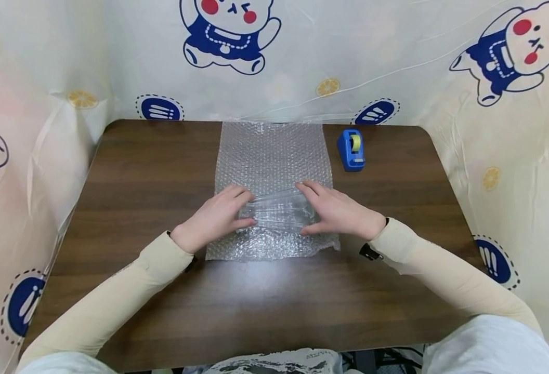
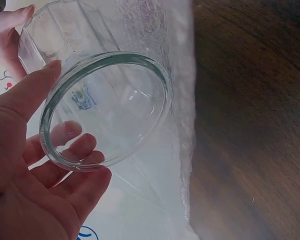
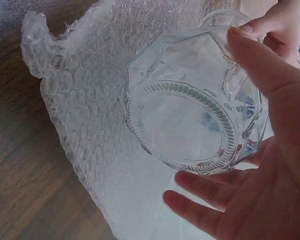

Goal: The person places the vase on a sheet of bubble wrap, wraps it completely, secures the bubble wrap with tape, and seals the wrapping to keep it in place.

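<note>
A clear glass vase [image 1: 279, 210] with faceted sides lies sideways between my two hands, over a sheet of bubble wrap [image 1: 274, 156]. My left hand [image 1: 216, 215] grips its mouth end. In the left wrist view, the thumb lies against the thick round rim [image 2: 165, 87] and the fingers curl beneath it. At the other end, my right hand [image 1: 340, 210] holds the wider base. The right wrist view shows the thumb along the glass side and the fingers below, near the ridged ring of the base [image 3: 140, 132].
A blue tape dispenser [image 1: 351, 150] with a yellowish roll stands right of the bubble wrap, toward the back. The brown wooden table [image 1: 153, 171] is backed by a pale printed sheet [image 1: 302, 52], which also hangs along both sides.
</note>
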`<state>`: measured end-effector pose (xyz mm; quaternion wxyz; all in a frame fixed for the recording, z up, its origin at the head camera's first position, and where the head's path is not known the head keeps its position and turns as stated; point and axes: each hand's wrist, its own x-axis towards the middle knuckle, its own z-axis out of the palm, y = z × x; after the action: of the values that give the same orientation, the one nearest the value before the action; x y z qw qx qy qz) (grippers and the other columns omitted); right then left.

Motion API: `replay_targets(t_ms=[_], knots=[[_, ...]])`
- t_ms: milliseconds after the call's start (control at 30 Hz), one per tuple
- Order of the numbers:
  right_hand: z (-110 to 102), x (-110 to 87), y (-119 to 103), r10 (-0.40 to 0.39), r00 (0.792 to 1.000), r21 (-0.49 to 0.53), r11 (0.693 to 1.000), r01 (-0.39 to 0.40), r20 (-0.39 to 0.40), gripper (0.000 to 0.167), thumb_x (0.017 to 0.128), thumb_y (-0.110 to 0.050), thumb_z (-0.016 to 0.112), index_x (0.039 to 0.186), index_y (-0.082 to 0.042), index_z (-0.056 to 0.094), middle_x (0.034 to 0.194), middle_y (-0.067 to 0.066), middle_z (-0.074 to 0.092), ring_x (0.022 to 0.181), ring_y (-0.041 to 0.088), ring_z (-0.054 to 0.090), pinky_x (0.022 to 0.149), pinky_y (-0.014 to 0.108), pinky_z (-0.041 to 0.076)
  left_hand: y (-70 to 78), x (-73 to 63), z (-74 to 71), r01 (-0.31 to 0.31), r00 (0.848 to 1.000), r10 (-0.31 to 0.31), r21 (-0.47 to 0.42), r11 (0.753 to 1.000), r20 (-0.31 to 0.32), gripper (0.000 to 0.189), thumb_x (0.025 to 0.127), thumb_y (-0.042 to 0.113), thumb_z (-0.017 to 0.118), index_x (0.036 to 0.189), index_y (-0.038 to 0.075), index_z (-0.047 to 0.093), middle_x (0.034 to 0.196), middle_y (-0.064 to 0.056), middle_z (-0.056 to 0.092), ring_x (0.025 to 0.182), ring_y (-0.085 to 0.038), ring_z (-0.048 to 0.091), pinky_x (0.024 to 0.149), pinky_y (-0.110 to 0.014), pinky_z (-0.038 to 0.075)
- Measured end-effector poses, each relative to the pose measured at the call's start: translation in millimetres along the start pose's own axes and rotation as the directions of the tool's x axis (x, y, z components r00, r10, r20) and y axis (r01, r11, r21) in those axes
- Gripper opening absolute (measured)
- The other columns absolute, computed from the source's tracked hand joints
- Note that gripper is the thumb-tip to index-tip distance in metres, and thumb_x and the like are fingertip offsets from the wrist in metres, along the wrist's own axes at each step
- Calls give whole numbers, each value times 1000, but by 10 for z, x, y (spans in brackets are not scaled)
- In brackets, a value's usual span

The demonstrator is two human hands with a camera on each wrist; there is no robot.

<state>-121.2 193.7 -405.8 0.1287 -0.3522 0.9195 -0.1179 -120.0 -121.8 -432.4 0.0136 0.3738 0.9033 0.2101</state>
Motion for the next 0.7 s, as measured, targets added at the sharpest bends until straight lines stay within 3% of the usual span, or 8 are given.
replay_targets(t_ms=[233, 700], knots=[[8, 9, -6, -45, 997, -1, 999, 45, -57, 94, 91, -53, 76, 156, 3, 38, 157, 22, 43, 144, 36, 45, 114, 55, 42, 23, 3, -24, 13, 1000, -13, 8, 1000, 23, 54, 89, 31, 84, 128, -1, 64, 126, -15, 66, 119, -31, 59, 99, -45, 54], [118, -39, 41, -12, 994, 58, 998, 19, -108, 98, 90, -56, 76, 159, 0, 34, 156, 22, 43, 143, 35, 46, 115, 53, 42, 47, -5, -2, 36, 999, -37, 20, 999, 28, 63, 90, 28, 84, 138, -4, 59, 135, -21, 62, 128, -36, 56, 108, -49, 48]])
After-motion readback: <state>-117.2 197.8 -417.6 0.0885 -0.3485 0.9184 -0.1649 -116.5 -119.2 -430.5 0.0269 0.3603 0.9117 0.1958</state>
